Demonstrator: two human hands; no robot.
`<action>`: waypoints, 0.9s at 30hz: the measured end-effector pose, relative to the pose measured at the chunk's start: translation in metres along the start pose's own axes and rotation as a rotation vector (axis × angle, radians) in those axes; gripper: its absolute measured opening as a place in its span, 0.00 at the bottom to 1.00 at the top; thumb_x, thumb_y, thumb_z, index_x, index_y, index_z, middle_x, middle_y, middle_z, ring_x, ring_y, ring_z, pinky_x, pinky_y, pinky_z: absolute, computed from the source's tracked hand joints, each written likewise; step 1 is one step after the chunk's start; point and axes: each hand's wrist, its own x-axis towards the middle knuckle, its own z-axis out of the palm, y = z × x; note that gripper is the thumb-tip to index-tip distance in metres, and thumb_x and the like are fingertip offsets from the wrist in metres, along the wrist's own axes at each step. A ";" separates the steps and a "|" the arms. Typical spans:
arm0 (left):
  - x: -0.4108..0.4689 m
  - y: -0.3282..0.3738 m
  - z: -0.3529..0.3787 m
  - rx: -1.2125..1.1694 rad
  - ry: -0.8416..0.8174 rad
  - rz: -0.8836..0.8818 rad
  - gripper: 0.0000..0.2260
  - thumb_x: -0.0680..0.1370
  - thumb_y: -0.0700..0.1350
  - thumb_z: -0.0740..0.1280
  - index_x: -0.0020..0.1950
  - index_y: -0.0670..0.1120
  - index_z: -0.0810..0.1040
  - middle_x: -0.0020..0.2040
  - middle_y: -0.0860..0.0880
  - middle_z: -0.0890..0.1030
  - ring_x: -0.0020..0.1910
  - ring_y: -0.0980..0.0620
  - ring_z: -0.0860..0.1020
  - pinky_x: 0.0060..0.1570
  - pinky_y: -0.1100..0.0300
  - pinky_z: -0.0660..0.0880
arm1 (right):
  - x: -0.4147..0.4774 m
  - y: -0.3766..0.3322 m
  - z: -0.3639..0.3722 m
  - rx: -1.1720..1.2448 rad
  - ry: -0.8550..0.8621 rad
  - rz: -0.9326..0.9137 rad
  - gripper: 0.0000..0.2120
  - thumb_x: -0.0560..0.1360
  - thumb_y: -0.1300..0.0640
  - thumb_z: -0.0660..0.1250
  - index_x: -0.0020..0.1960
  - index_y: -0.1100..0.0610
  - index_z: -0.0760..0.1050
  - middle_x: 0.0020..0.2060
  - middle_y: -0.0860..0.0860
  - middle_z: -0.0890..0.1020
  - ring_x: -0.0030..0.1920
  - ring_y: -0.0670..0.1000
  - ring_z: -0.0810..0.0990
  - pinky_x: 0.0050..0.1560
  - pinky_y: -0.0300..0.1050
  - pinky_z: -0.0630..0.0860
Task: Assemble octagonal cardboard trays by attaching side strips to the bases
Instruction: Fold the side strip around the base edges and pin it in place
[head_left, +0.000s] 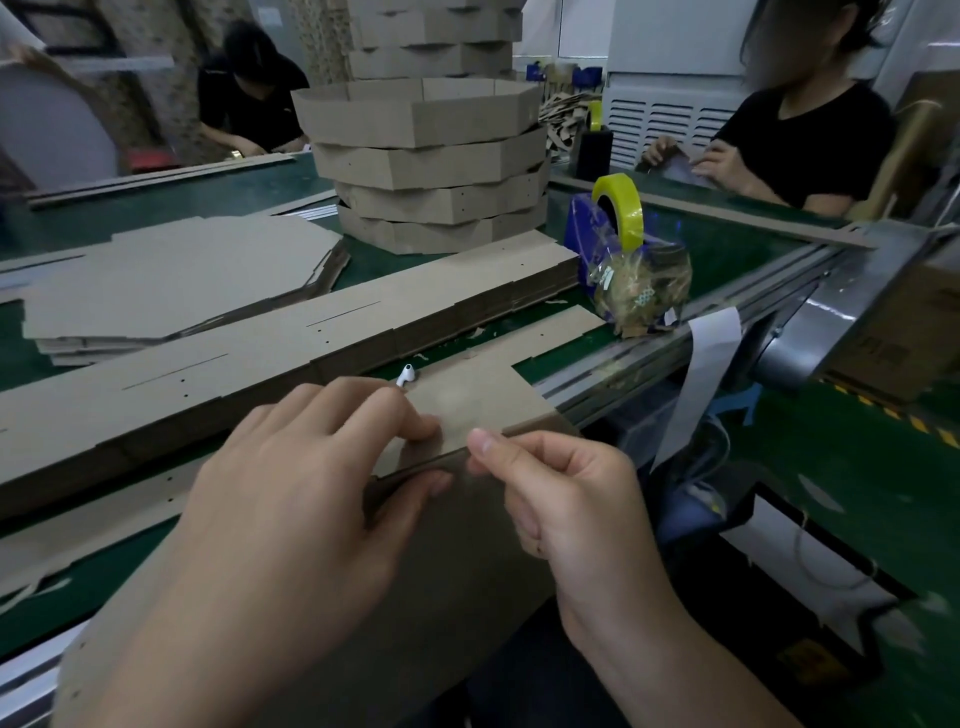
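Head view: the step looks like creasing a panel before it is joined. The left hand (311, 493) and right hand (566, 499) each pinch the fold of a matte brown cardboard piece (478, 400) at the near table edge. Next, the crease wants pressing straight along its line. Finished octagonal trays (431, 171) stand stacked far off, flat bases (182, 275) lie left, and long side strips (311, 332) lie between.

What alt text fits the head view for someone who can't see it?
The left hand and right hand pinch a brown cardboard piece along its fold at the green table's edge. Behind lie stacks of long cardboard strips and octagonal cardboard bases, a tower of octagonal cardboard trays, and a blue tape dispenser with a yellow roll.
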 end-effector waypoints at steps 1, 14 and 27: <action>0.000 0.000 -0.001 0.002 -0.006 0.000 0.11 0.71 0.58 0.61 0.48 0.55 0.73 0.49 0.56 0.79 0.46 0.52 0.74 0.39 0.57 0.69 | 0.000 0.000 -0.001 -0.001 -0.011 0.024 0.12 0.71 0.54 0.73 0.29 0.54 0.81 0.18 0.45 0.66 0.19 0.42 0.63 0.23 0.31 0.61; 0.008 0.012 -0.010 -0.034 -0.103 -0.167 0.20 0.77 0.65 0.51 0.48 0.62 0.81 0.47 0.57 0.79 0.48 0.50 0.79 0.61 0.46 0.69 | 0.005 -0.007 -0.015 -0.073 -0.310 0.134 0.06 0.73 0.53 0.71 0.40 0.53 0.85 0.20 0.46 0.67 0.20 0.42 0.62 0.22 0.31 0.59; 0.005 0.012 0.007 0.113 0.096 -0.143 0.09 0.72 0.59 0.65 0.39 0.56 0.81 0.43 0.54 0.80 0.39 0.47 0.79 0.32 0.61 0.61 | 0.017 0.000 -0.024 -0.283 -0.251 0.246 0.13 0.74 0.59 0.62 0.38 0.61 0.83 0.23 0.52 0.72 0.22 0.47 0.64 0.22 0.35 0.60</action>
